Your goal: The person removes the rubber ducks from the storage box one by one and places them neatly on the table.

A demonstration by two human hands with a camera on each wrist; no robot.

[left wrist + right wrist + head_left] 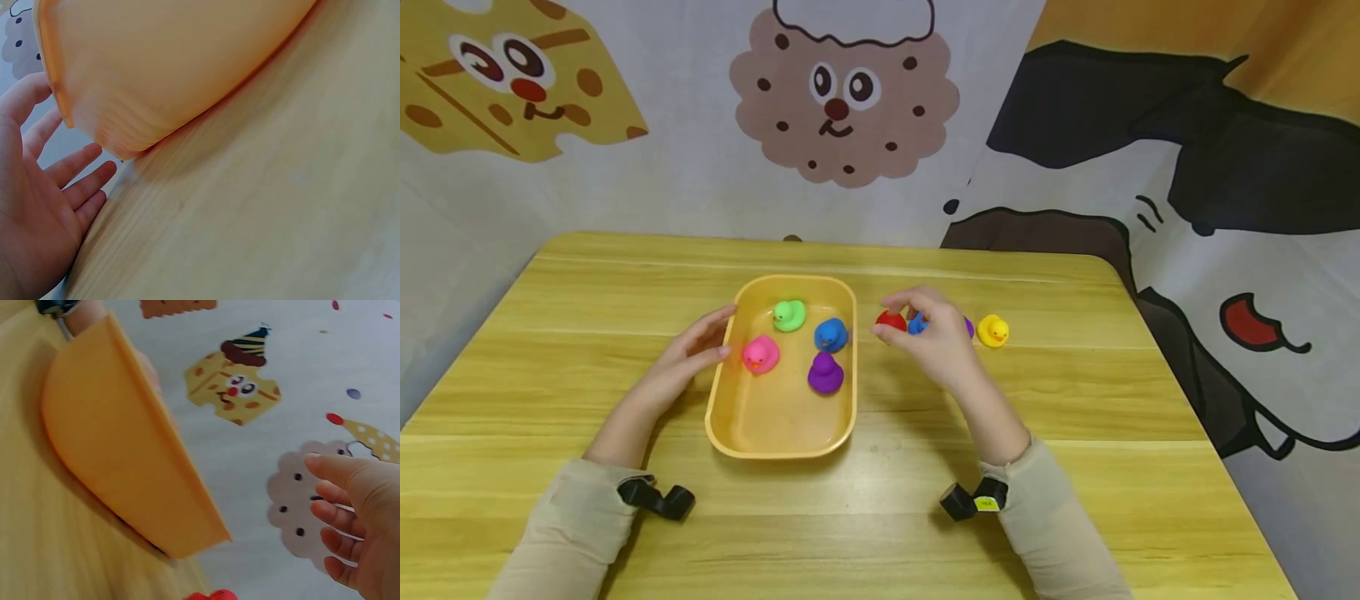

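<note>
My left hand (688,350) touches the left rim of a yellow plastic tray (782,446) with its thumb and fingertips, the fingers loosely spread, as the left wrist view also shows. Inside the tray sit a green duck (789,316), a pink duck (761,355), a blue duck (831,335) and a purple duck (826,373). Right of the tray, my right hand (936,342) hovers over a red toy (891,320), fingers bent and apart. The right wrist view shows that hand (369,512) holding nothing, with the red toy (215,595) low at the edge.
Beside the red toy stands another blue toy (917,323), partly covered by the right hand. A second purple toy (969,327) peeks out behind the hand, and a yellow duck (993,331) stands to its right. A cartoon-printed cloth (685,200) hangs behind the wooden table (1075,383).
</note>
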